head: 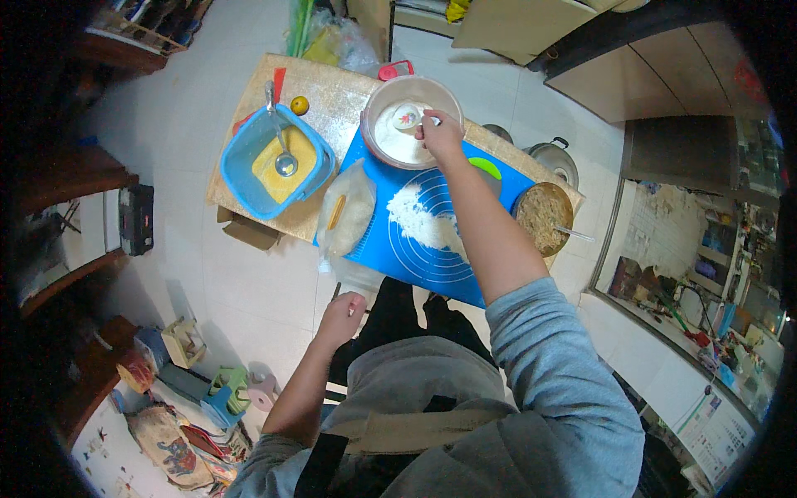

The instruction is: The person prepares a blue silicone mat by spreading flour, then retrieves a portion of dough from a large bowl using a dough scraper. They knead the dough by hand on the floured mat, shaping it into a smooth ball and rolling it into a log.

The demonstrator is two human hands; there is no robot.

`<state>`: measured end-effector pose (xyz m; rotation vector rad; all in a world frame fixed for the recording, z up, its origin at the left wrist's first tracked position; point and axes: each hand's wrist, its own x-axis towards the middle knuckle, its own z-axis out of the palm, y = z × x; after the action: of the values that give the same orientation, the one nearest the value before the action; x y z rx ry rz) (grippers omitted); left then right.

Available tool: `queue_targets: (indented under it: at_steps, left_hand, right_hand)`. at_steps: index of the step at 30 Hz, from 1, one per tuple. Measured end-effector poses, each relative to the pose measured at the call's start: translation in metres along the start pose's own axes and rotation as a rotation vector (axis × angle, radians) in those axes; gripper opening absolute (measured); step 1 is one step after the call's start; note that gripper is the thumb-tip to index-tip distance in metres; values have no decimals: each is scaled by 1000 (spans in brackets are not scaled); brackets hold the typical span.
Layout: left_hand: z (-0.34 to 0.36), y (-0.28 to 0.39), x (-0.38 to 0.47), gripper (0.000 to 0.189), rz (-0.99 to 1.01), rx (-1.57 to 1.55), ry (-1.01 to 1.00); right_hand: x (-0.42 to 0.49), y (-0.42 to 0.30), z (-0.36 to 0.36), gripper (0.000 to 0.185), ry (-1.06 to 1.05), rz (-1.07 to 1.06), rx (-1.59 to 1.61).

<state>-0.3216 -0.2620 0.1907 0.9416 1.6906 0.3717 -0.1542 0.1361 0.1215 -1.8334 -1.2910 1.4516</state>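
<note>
My right hand (pixel 441 134) grips the handle of a white spoon (pixel 406 116) with a floral print. The spoon's bowl is inside a pale plastic tub (pixel 452 99), over white flour (pixel 395 144). Below my right forearm, a loose heap of flour (pixel 414 215) lies on a blue silicone pastry mat (pixel 411 267) printed with rings. Curled fingers form my left hand (pixel 344 319), held off the table's near side beside my leg. A thin dark edge shows just above it; whether the hand holds anything is unclear. Nearest to it lies a translucent plastic bag (pixel 358 208) with pale contents.
A blue bucket (pixel 233 168) at left contains yellow meal and a metal ladle (pixel 286 163). Beside it sits a small yellow fruit (pixel 299 105). A green-handled scraper (pixel 485 167) and a bowl of mixed filling (pixel 542 215) lie right. A lidded pot (pixel 554 163) stands beyond the table edge.
</note>
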Motion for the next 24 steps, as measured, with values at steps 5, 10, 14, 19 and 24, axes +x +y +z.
queue_targets:
  at_steps: [5, 10, 14, 19, 24]
  left_hand:
    - [1, -11, 5, 21, 24, -12, -18]
    - [-1, -7, 23, 21, 38, 28, -78]
    - [2, -8, 24, 22, -33, 38, -137]
    - [10, -15, 24, 18, -77, -73, -214]
    - [19, 46, 73, 27, -47, -361, -380]
  right_hand:
    - [-20, 9, -54, 35, 225, -244, 268]
    - [15, 144, -160, 38, 421, -131, -36]
    - [26, 217, -168, 48, 210, -212, -821]
    - [56, 226, -159, 56, 108, -185, -806]
    - [88, 230, -177, 67, -93, -3, -955]
